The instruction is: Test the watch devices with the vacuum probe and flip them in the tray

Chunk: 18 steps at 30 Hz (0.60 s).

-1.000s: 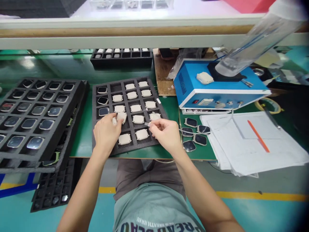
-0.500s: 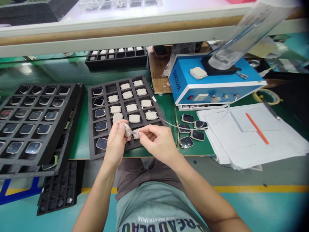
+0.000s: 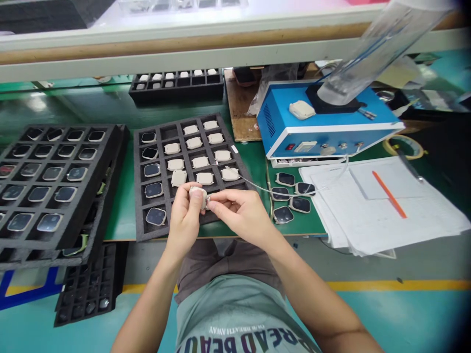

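My left hand (image 3: 186,218) is closed around a beige smartwatch case (image 3: 198,196), raised over the near edge of a dark foam tray (image 3: 138,230). Against the case's right side, my right hand (image 3: 241,211) pinches a small shiny metallic piece (image 3: 208,202); its exact kind is too small to make out. Several beige watch cases (image 3: 205,179) fill the tray's middle and right compartments. Watches with dark screens (image 3: 155,216) lie in its left column. A thin white cable (image 3: 257,186) ends on a case at the tray's right side.
Stacked foam trays (image 3: 69,235) of watches stand at left. Several loose watches (image 3: 300,204) lie right of my hands. Behind them is a blue control box (image 3: 279,113) carrying a clear tube (image 3: 353,63). Papers (image 3: 346,215) with an orange stick (image 3: 389,194) lie at right. A shelf edge (image 3: 165,59) crosses above.
My left hand has turned the watch case and brought it right, up against the metallic piece in my right hand. A gap showed between them before.
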Each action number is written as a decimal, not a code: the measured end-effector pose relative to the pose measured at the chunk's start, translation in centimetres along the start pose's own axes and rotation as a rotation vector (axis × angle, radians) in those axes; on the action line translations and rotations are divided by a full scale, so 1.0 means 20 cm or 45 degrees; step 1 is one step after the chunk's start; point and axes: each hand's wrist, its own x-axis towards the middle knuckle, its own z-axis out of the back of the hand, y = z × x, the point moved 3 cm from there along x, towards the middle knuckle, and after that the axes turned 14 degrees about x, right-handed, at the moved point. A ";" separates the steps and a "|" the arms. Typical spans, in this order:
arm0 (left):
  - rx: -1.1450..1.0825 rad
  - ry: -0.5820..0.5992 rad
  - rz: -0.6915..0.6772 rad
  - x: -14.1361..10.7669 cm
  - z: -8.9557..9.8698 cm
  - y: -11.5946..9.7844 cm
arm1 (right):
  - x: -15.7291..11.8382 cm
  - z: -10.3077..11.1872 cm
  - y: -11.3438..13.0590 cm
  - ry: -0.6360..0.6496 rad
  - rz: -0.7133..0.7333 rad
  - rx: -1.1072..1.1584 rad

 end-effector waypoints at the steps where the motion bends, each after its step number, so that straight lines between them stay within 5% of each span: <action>1: -0.026 0.015 0.007 0.00 -0.01 0.00 | 0.01 0.01 -0.01 0.011 -0.038 0.083; 11: -0.036 0.008 0.028 0.04 -0.14 0.06 | 0.12 0.12 -0.06 0.000 -0.321 0.084; 18: -0.108 -0.049 0.072 0.08 -0.13 0.12 | 0.19 0.04 -0.06 -0.008 -0.294 -0.092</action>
